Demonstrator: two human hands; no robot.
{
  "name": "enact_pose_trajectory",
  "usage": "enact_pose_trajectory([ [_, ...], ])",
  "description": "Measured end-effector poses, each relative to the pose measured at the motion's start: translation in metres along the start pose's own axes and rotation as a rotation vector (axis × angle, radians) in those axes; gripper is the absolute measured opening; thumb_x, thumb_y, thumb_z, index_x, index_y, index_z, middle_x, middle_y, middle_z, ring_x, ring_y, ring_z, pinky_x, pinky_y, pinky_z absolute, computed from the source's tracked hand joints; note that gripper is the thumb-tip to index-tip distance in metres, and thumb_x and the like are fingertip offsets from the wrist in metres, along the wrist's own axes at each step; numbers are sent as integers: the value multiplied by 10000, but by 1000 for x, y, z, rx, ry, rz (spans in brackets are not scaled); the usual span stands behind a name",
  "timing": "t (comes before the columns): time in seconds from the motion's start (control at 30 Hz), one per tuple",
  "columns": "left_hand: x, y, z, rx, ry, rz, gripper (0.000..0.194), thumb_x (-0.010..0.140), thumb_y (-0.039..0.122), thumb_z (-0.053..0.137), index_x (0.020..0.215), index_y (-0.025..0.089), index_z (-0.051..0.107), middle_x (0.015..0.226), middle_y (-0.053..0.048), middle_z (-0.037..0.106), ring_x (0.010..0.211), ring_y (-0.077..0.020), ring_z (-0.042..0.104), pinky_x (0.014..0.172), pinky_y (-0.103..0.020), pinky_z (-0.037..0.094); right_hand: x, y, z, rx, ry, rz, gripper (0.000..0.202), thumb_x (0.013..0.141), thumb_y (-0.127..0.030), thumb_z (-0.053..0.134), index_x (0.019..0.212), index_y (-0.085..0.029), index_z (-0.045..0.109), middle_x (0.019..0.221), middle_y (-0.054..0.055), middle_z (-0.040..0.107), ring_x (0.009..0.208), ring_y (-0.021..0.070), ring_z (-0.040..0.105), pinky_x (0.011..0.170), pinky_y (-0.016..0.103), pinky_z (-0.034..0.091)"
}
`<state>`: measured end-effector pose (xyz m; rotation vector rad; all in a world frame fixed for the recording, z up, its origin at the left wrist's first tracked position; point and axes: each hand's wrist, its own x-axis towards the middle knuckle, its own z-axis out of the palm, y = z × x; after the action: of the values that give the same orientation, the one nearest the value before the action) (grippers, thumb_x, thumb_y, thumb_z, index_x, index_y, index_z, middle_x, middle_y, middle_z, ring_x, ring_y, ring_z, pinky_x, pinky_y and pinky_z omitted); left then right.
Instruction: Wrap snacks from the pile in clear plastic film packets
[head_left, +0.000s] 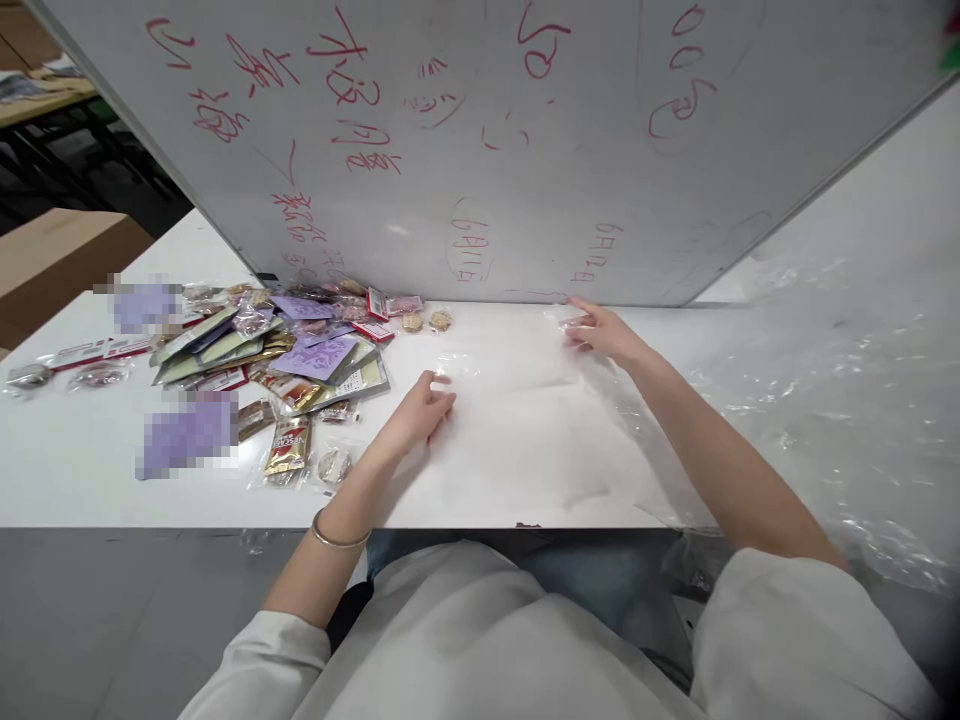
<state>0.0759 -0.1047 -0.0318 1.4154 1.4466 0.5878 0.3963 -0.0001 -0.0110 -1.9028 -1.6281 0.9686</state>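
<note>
At centre frame, on the white table [90, 470], a clear plastic bag [517, 400] lies flat between your two hands. Your left hand [420, 412] rests on the bag's left edge, fingers curled and pinching the thin film at its corner. Your right hand [604, 333] reaches to the bag's far right corner, upper centre-right of the frame, fingers lightly bent and nipping the film there. A metal bangle [337, 538] sits on your left wrist.

Left of the bag, at mid-left of the frame, a heap of small packets [285, 355] spreads over the table; a red-and-gold sachet [288, 445] lies near your left hand. Two small round snacks [426, 321] lie beyond the bag. A whiteboard [480, 140] with red writing stands along the table's far edge. Crumpled clear sheeting [847, 400] covers the right of the frame.
</note>
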Motion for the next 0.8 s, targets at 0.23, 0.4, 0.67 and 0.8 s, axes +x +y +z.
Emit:
enact_pose_trajectory([
  [0.23, -2, 6, 9, 848, 188, -57, 801, 942, 370, 502, 1570, 63, 110, 994, -200, 703, 874, -321, 698, 734, -371, 491, -51, -27, 78, -657, 144, -459, 642, 997, -442, 402, 1572, -187, 274, 1613, 143, 307, 1499, 316, 227, 1210, 525, 157],
  [0.4, -46, 15, -17, 960, 437, 110, 641, 973, 502, 446, 1503, 145, 390, 1189, -223, 598, 1056, -373, 626, 788, -427, 524, -78, -13, 128, -674, -148, -535, 701, 984, -651, 253, 1583, -287, 260, 1678, 68, 131, 1534, 363, 2, 1217, 591, 58],
  [0.67, -105, -49, -81, 1049, 735, -235, 955, 888, 701, 433, 1513, -12, 316, 1214, -358, 538, 1066, -517, 555, 780, -587, 483, -58, -39, 131, -696, 18, -659, 584, 995, -422, 397, 1468, -84, 450, 1598, 166, 331, 1531, 316, 127, 1245, 509, 65],
  [0.8, -115, -64, -66, 1206, 730, -101, 916, 835, 775, 443, 1383, 44, 505, 1158, -296, 563, 1073, -474, 533, 817, -546, 461, -12, -79, 146, -631, 19, -765, 542, 956, -273, 449, 1453, -56, 452, 1516, 176, 461, 1454, 281, 334, 1224, 452, 178],
])
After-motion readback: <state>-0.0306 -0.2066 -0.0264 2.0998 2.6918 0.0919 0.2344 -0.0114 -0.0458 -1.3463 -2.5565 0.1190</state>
